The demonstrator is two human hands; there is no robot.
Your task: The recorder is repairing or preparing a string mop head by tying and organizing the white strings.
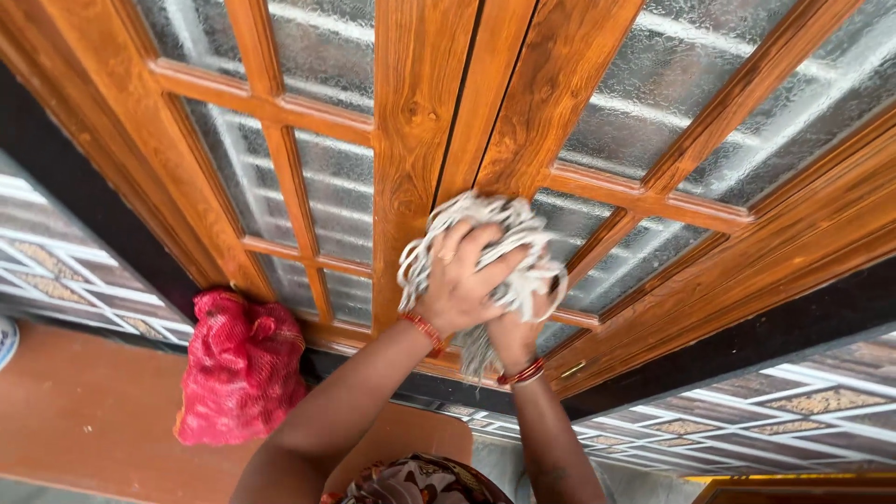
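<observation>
Far to the left of the hands a red mesh bag point(241, 366) leans at the foot of the window frame point(417, 121), well apart from the work. The left hand point(459, 282) lies over a bundle of grey-white cotton strands, the mop point(485, 245), its grip closed on the strands and pressing them against the middle upright of the frame. Just right of it and slightly lower, the right hand point(512, 334) has its grip clamped on the bundle's lower part, where a tail of strands hangs down below the wrist. So the mop sits between both hands, hard on the wood, touching the textured glass point(653, 93) just to its right.

The risks, as I judge them: loose loops stick out beyond the fingers and could snag on the mouldings of the bars, tugging strands from the bundle. Pressure that slides off the upright would land on the glass pane, which takes a shove less kindly than wood. Both arms are stretched upward, so a slip of either grip could drop the bundle
</observation>
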